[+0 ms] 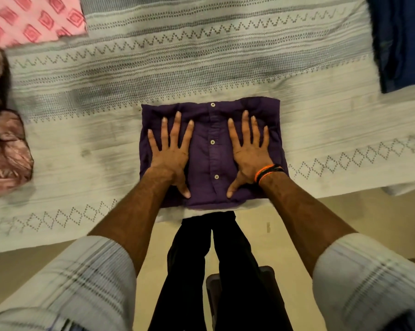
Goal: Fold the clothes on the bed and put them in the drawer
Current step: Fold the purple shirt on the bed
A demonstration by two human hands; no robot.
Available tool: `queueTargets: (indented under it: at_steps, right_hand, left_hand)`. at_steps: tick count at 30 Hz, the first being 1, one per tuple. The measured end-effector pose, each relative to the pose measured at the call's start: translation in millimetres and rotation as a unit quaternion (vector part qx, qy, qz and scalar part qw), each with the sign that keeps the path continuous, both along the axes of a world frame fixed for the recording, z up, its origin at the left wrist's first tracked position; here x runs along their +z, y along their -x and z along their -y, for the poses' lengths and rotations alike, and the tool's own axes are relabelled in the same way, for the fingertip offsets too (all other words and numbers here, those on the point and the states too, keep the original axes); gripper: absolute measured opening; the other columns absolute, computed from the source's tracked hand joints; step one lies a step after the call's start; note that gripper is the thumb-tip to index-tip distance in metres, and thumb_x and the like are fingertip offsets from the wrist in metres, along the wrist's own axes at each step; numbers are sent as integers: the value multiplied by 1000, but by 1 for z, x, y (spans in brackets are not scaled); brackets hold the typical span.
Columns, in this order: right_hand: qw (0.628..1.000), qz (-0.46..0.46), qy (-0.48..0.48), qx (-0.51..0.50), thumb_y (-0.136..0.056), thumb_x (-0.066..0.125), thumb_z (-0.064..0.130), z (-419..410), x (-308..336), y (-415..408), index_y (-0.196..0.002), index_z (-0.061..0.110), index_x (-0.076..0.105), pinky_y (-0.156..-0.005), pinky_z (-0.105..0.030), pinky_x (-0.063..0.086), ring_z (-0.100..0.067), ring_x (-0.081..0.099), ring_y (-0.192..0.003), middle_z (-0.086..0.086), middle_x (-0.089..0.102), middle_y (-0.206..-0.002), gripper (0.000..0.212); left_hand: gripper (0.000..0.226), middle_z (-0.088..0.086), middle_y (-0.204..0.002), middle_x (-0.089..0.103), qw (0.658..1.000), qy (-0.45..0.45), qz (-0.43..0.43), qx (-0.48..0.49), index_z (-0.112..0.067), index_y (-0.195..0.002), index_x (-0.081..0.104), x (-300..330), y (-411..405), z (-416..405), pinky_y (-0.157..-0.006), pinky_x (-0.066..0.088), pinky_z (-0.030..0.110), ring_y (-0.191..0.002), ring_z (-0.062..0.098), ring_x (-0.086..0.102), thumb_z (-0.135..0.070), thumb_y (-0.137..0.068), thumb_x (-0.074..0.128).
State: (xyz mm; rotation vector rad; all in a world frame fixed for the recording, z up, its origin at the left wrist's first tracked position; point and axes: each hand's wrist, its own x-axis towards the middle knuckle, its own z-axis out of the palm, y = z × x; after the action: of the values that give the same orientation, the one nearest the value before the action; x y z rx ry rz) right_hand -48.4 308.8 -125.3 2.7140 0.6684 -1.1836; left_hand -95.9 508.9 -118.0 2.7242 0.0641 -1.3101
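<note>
1. Spreading across the whole upper part of the view, the bed (pixel 201 56) carries a white bedspread woven with grey zigzag and diamond bands; its near edge runs just in front of the person's legs.
2. Dark blue cloth (pixel 400 41) lies at the bed's far right corner, partly cut off by the frame.
3. A pink fabric with red squares (pixel 32 17) sits at the far left corner, and a crumpled pink patterned garment (pixel 6 149) lies along the left edge, nearer the front.
4. The folded purple shirt (pixel 212 151) lies at the middle of the near edge as a tidy rectangle, button placket up, three white buttons showing.
5. The left hand (pixel 169 151) rests flat on the shirt left of the placket, fingers spread apart, palm down, gripping nothing.
6. The right hand (pixel 250 149) presses flat on the shirt right of the placket, fingers likewise splayed, holding nothing.
7. Orange and black wrist bands (pixel 268 172) circle the right wrist.
</note>
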Motion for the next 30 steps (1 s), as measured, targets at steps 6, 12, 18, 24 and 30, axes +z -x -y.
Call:
queueTargets:
  at_steps: [6,12,18,24,30]
  right_hand:
    - [987,16,-139,-81,-47,76,77,38,28,5,-158,14,7,-121,-47,11,-36,9,-150,-18,3,-163,146]
    - [868,152,-199,-428,-71,86,33,47,26,1,-140,5,39,-107,-42,38,-34,44,-126,-16,41,-139,88]
    - [770,58,-213,-598,-60,93,35,50,14,-3,-131,8,51,-100,-35,48,-24,60,-114,-8,61,-128,86]
    - [717,-51,-269,-641,-53,93,32,56,9,-12,-114,15,69,-93,-41,56,-19,69,-96,1,72,-108,67]
    - [727,-64,-299,-615,-71,85,13,54,23,-10,-107,14,73,-93,-41,56,-20,70,-95,0,74,-102,38]
  left_hand:
    - [147,9,-163,-16,985,84,126,84,-25,-158,0,20,25,-20,-121,4,56,-150,32,-7,-61,-45,88]
    - [102,19,-145,37,857,42,220,464,-1,-144,32,19,30,-30,-111,35,46,-134,36,37,-41,-68,87]
    - [84,1,-121,63,770,115,155,608,-11,-126,55,1,26,-46,-96,51,32,-110,19,62,-40,-58,93]
    - [61,0,-107,72,742,219,80,629,-9,-116,68,-6,24,-44,-88,57,34,-93,18,69,-29,-63,90]
    - [55,6,-113,71,773,184,119,596,-10,-119,67,7,27,-39,-93,55,42,-102,24,67,-27,-69,83]
